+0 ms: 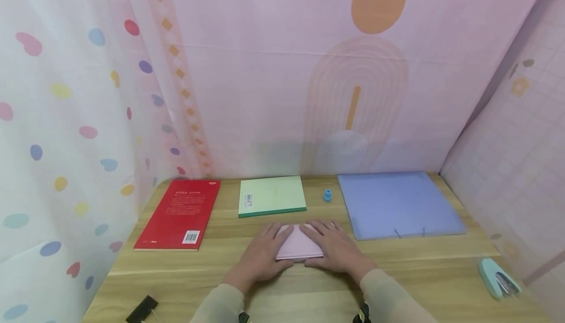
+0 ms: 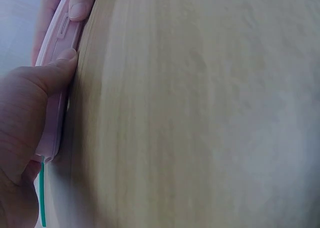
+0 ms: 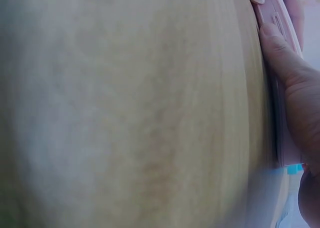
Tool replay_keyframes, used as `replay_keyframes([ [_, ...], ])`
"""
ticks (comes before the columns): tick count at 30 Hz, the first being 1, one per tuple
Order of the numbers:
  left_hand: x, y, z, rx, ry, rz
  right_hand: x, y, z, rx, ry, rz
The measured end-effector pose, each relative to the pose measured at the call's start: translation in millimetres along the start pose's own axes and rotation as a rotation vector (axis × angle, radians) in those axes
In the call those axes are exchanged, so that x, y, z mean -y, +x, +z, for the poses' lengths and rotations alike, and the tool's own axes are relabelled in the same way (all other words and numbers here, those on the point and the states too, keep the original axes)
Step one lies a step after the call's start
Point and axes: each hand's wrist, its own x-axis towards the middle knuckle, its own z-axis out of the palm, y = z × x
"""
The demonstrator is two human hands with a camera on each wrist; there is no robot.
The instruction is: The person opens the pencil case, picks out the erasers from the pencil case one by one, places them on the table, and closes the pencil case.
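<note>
A flat pink case (image 1: 300,242) lies at the middle of the wooden table, between both hands. My left hand (image 1: 263,253) grips its left side, fingers over the top and thumb at the front edge. The right hand (image 1: 334,246) holds the right side the same way. In the left wrist view the case (image 2: 55,105) shows a small slotted tab on its front edge, with the left thumb (image 2: 62,68) close to it. The right wrist view has the right thumb (image 3: 280,50) against that same edge. The case's underside is hidden.
Behind the hands lie a red book (image 1: 178,215), a light green notebook (image 1: 272,195), a small blue object (image 1: 327,195) and a blue folder (image 1: 397,205). A mint stapler (image 1: 498,279) sits at the right edge, a black binder clip (image 1: 142,309) at the front left. Curtains border the table.
</note>
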Motion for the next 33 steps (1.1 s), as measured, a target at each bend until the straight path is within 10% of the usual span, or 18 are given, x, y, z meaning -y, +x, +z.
replay_keyframes([
  [33,5.3,-2.4,-2.8,-0.044,-0.103,-0.036,-3.6,-0.6,-11.3,0.043,0.078,0.001],
])
